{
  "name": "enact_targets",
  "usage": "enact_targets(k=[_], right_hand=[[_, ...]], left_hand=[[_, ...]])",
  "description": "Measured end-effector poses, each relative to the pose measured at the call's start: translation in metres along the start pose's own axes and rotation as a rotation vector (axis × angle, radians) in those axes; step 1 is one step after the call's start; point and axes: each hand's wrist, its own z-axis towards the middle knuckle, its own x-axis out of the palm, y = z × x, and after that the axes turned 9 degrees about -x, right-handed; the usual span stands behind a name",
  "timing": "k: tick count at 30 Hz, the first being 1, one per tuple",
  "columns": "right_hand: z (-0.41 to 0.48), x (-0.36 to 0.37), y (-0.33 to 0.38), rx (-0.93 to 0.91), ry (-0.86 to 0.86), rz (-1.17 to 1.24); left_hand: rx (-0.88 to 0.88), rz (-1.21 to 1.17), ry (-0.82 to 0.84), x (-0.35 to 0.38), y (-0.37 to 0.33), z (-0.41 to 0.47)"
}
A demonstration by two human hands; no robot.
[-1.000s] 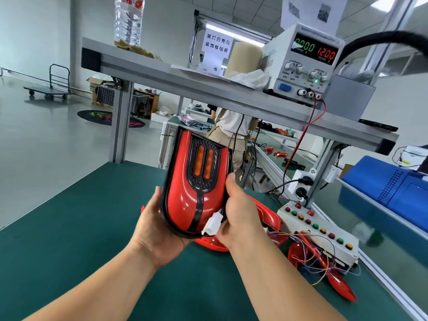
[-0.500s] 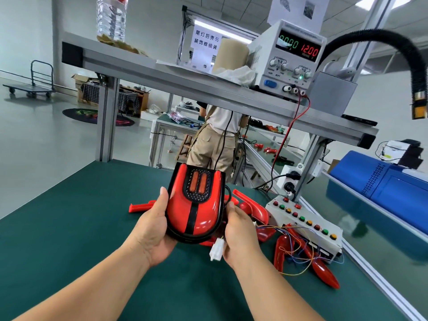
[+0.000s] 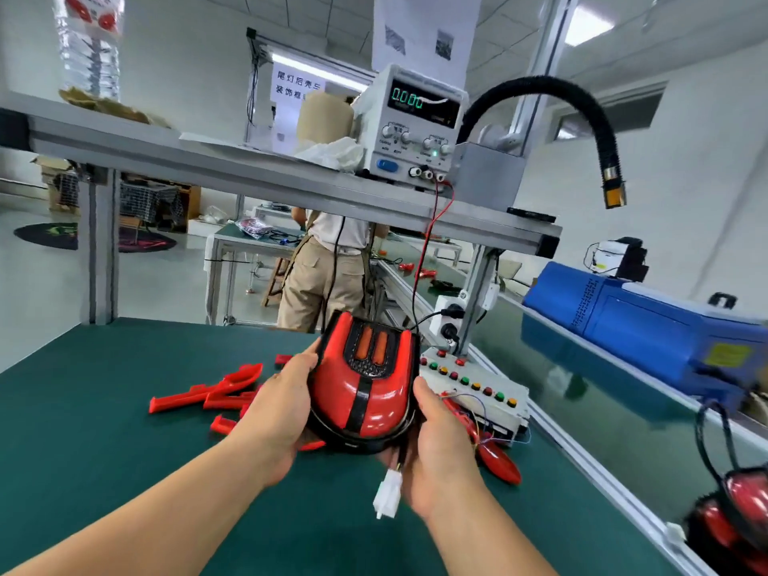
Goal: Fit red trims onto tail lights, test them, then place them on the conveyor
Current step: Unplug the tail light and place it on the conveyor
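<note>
I hold a red tail light (image 3: pixel 365 392) with a black centre stripe and two orange lenses over the green mat (image 3: pixel 104 442). My left hand (image 3: pixel 278 405) grips its left side. My right hand (image 3: pixel 436 451) grips its right side from below. A white connector (image 3: pixel 387 494) hangs on a short wire under the light, by my right palm. Several loose red trims (image 3: pixel 216 392) lie on the mat to the left. One more red trim (image 3: pixel 496 459) lies to the right, under coloured wires.
A white test box (image 3: pixel 478 388) with coloured buttons stands right of the light. A power supply (image 3: pixel 415 126) sits on the overhead shelf (image 3: pixel 208 168). The conveyor (image 3: pixel 623 430) runs along the right, carrying a tail light (image 3: pixel 735 517) and a blue machine (image 3: pixel 648 326). A person stands behind the bench.
I have lowered the tail light towards the mat and tipped it flatter. The connector now dangles below my right hand. The camera view has turned right, showing more of the conveyor.
</note>
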Motion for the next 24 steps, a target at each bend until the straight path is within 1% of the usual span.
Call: enact_targets(k=[3,5,8,12,16,18,22,24], right_hand=[[-0.006,-0.033,0.034,-0.075,-0.105,0.051],[-0.009,-0.058,0.059,-0.118,-0.163,0.079],[-0.011,-0.094,0.097,-0.148,-0.268,0.11],[-0.002,-0.136,0.142,-0.21,-0.391,0.124],[0.017,-0.168,0.173,-0.167,-0.459,0.252],[0.032,-0.184,0.181,-0.148,-0.491,0.264],[0.06,-0.208,0.187,-0.192,-0.449,0.162],[0.072,-0.213,0.189,-0.184,-0.475,0.134]], left_hand=[[-0.073,-0.06,0.127,0.044,-0.002,0.003],[-0.091,-0.081,0.205,0.079,0.001,0.008],[-0.149,-0.092,0.242,0.138,0.008,0.015],[-0.266,-0.041,0.271,0.213,0.014,0.032],[-0.323,0.034,0.244,0.271,0.019,0.059],[-0.357,0.038,0.24,0.292,0.023,0.072],[-0.453,-0.008,0.28,0.317,0.027,0.088],[-0.487,0.009,0.304,0.322,0.028,0.095]])
